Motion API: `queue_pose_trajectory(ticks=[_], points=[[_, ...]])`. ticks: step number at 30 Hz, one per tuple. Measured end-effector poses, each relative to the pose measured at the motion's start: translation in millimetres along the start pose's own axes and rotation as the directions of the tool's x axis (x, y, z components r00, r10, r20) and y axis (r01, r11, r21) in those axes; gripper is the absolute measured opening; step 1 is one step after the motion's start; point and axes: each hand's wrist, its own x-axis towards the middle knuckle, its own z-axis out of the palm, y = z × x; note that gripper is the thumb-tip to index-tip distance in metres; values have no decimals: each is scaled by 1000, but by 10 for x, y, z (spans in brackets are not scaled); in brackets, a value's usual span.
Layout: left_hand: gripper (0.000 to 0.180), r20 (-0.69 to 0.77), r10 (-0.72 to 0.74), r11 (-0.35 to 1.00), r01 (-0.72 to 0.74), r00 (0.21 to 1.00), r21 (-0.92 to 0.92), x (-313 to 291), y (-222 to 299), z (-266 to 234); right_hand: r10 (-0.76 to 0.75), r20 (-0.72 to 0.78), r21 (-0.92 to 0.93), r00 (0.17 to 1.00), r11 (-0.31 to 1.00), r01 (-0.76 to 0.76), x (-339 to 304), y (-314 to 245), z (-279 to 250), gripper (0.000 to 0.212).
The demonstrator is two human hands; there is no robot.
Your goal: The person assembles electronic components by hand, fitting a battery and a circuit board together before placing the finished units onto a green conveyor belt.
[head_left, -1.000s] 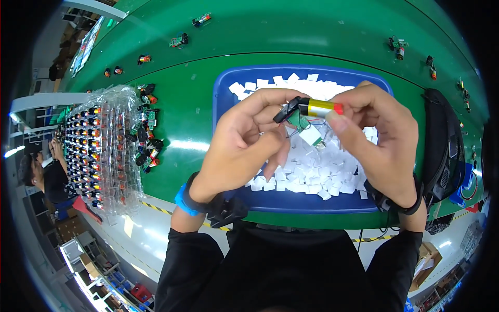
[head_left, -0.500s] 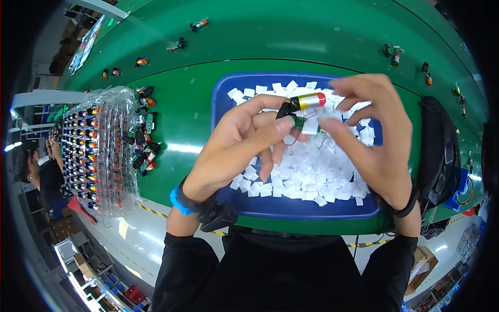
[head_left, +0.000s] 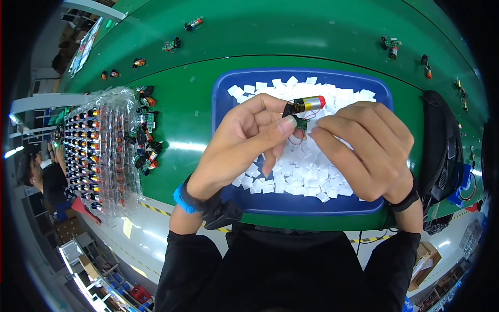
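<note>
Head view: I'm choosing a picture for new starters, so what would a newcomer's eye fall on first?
Probably the blue tray in the middle, strewn with white squares. Above it, the left hand holds a red-tipped cylinder with its board, and the right hand has its fingertips close by. At the left, a clear plastic stack shows rows of similar cylinders.

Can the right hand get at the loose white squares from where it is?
Probably yes: the right hand appears above the blue tray, where the white squares lie with no lid. It is close to the green board in the left hand, so it would need to move off first.
</note>
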Motion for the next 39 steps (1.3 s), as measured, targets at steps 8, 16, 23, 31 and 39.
queue_pose_trajectory(ticks=[8, 16, 23, 31, 39], points=[[32, -39, 95, 990, -91, 995, 110, -29, 7, 61, 108, -4, 73, 994, 992, -108, -42, 23, 21, 21], [43, -32, 263, 940, -249, 964, 236, -42, -77, 94, 661, 435, 511, 612, 379, -772, 58, 35, -144, 17], [47, -34, 270, 926, -250, 962, 282, -28, -108, 122, 412, 169, 199, 895, 875, -441, 104, 197, -218, 24], [46, 8, 228, 890, -211, 974, 405, -30, -75, 103, 163, 239, 234, 957, 947, -220, -1, 210, -135, 40], [44, 2, 332, 902, -318, 943, 292, -67, -125, 116, 267, 317, 396, 910, 835, -382, 29, 70, -162, 35]])
